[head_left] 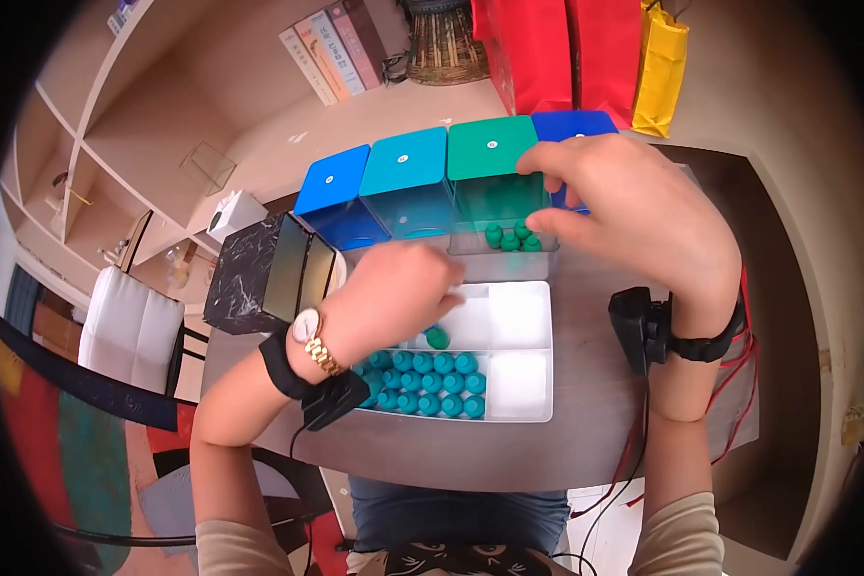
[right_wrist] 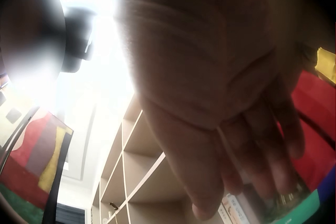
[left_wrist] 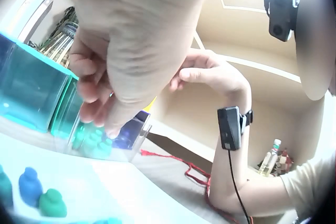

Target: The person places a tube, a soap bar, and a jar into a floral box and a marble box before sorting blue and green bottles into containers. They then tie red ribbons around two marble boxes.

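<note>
Right hand (head_left: 634, 206), upper right, fingers loosely bent, beside the green-topped bin (head_left: 492, 146); left hand (head_left: 384, 293), centre, loosely curled over the white tray (head_left: 519, 317), nothing visibly held. Near compartment: rows of teal pieces (head_left: 431, 381). Far compartment: green piece (head_left: 438, 338), blue piece (left_wrist: 30, 186). Beyond: green pieces (head_left: 514, 238) in the bin's clear front. Judged a reaching step, calling for a light fingertip pinch.
</note>
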`<state>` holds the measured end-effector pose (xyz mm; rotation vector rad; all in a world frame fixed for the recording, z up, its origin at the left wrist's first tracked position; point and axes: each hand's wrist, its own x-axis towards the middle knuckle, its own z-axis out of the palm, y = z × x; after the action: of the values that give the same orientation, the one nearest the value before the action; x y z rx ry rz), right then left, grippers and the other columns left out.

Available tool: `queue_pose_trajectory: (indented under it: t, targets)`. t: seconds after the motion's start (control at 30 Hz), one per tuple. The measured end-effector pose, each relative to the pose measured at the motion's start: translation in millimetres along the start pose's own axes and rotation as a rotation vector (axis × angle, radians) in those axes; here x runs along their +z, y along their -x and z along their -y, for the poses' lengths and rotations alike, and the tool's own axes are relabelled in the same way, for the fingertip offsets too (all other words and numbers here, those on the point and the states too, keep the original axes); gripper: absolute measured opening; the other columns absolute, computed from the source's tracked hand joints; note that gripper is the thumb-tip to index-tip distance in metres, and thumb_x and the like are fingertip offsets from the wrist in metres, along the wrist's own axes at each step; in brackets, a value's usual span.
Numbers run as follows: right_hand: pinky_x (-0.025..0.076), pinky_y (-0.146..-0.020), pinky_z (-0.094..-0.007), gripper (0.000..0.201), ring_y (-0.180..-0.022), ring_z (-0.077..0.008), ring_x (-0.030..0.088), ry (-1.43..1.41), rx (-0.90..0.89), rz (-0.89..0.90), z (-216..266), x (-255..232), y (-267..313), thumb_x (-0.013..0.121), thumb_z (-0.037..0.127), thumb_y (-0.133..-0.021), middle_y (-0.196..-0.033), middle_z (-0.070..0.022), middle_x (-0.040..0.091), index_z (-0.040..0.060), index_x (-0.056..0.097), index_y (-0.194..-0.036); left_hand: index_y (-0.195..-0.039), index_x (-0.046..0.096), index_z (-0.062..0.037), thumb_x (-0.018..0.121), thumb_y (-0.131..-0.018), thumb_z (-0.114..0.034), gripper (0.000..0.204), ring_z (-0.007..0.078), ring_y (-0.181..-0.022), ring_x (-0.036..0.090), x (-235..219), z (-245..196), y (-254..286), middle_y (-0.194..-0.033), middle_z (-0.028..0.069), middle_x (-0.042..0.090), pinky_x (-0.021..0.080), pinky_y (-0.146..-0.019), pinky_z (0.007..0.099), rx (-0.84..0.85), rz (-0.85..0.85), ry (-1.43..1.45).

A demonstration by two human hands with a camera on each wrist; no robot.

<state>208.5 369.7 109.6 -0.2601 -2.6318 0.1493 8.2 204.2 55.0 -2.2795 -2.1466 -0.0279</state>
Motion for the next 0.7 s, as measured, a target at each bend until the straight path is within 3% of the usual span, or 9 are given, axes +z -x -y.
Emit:
queue_pose_trajectory:
  t: [0.17, 0.23, 0.33, 0.43, 0.53, 0.7]
  targets:
    - [0.055, -0.074, -0.0415, 0.036, -0.082, -0.0319, 0.069, 0.002, 0.002, 0.062, 6, 4, -5, 0.08, 0.019, -0.08, -0.086, -0.0152, 0.07, 0.0038, 0.07, -0.112, -0.091, 0.073, -0.0065, 0.075, -0.085, -0.027, 0.022, 0.0342, -0.076, 0.069, 27, 10, 27, -0.08, 0.0134, 0.07, 0.054, -0.069, 0.0444, -0.088, 0.193, 0.012]
    - [0.055, -0.074, -0.0414, 0.036, -0.082, -0.0321, 0.069, -0.009, -0.015, 0.075, 5, 8, -6, 0.08, 0.019, -0.081, -0.086, -0.0157, 0.07, 0.003, 0.07, -0.112, -0.09, 0.073, -0.0063, 0.075, -0.085, -0.028, 0.022, 0.0342, -0.076, 0.069, 30, 8, 29, -0.079, 0.0134, 0.07, 0.054, -0.069, 0.0447, -0.098, 0.214, 0.034]
    - [0.053, -0.075, -0.0477, 0.029, -0.085, -0.0395, 0.068, -0.064, -0.021, 0.061, 8, 7, -6, 0.079, 0.017, -0.081, -0.086, -0.0221, 0.069, -0.0011, 0.068, -0.101, -0.087, 0.072, -0.0053, 0.074, -0.085, -0.027, 0.022, 0.0345, -0.075, 0.068, 45, 5, 33, -0.076, 0.0136, 0.069, 0.054, -0.069, 0.0451, -0.089, 0.175, -0.018]
    - [0.053, -0.075, -0.0478, 0.029, -0.085, -0.0394, 0.068, -0.058, -0.015, 0.054, 7, 7, -6, 0.079, 0.017, -0.081, -0.087, -0.0221, 0.069, -0.0011, 0.068, -0.102, -0.086, 0.072, -0.0052, 0.074, -0.084, -0.024, 0.019, 0.0347, -0.075, 0.068, 44, 7, 34, -0.076, 0.0142, 0.068, 0.054, -0.069, 0.0458, -0.061, 0.148, 0.02]
    - [0.053, -0.075, -0.0479, 0.03, -0.086, -0.0395, 0.068, -0.051, -0.018, 0.057, 7, 7, -6, 0.079, 0.017, -0.081, -0.087, -0.0222, 0.069, -0.0015, 0.068, -0.103, -0.085, 0.071, -0.005, 0.074, -0.083, -0.018, 0.013, 0.0349, -0.076, 0.068, 23, 10, 24, -0.078, 0.0148, 0.068, 0.054, -0.069, 0.0447, -0.021, -0.093, 0.103]
    - [0.054, -0.074, -0.0476, 0.029, -0.085, -0.0393, 0.068, -0.061, -0.024, 0.073, 7, 8, -8, 0.079, 0.017, -0.081, -0.086, -0.0221, 0.069, -0.002, 0.067, -0.1, -0.085, 0.07, -0.0038, 0.07, -0.081, -0.008, 0.006, 0.0351, -0.076, 0.067, -19, 17, -20, -0.08, 0.0155, 0.068, 0.054, -0.067, 0.042, 0.038, -0.346, 0.106]
